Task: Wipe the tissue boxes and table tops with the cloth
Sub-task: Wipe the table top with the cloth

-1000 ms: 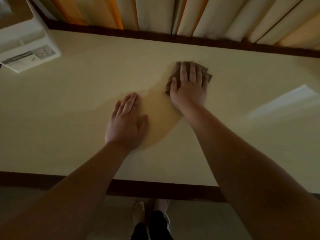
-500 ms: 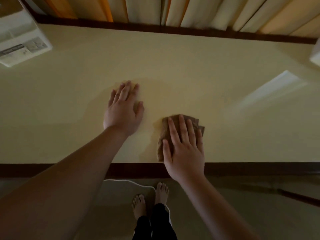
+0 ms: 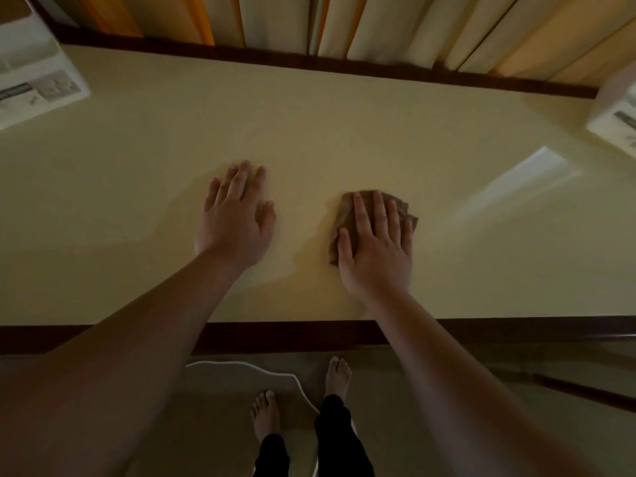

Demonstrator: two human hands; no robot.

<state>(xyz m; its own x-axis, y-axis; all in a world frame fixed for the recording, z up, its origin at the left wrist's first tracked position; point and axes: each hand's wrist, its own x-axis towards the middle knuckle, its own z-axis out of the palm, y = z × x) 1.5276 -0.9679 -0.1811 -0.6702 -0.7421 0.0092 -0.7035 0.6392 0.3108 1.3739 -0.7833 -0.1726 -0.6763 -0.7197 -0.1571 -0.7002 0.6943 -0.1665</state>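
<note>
Both flat hands, cloth (image 3: 347, 218) mid-table (image 3: 344, 132), boxes cornered.

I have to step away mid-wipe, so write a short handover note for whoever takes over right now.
Left hand: flat on the table top, fingers straight, holding nothing.
Right hand: fingers straight, pressing the brown cloth flat on the table top, near the middle.
Tissue boxes: one at the far left corner, one at the right edge, neither being touched.
Done: a damp-looking sheen surrounds the cloth.
Left: table top towards both ends; whether the boxes are wiped cannot be told.
</note>
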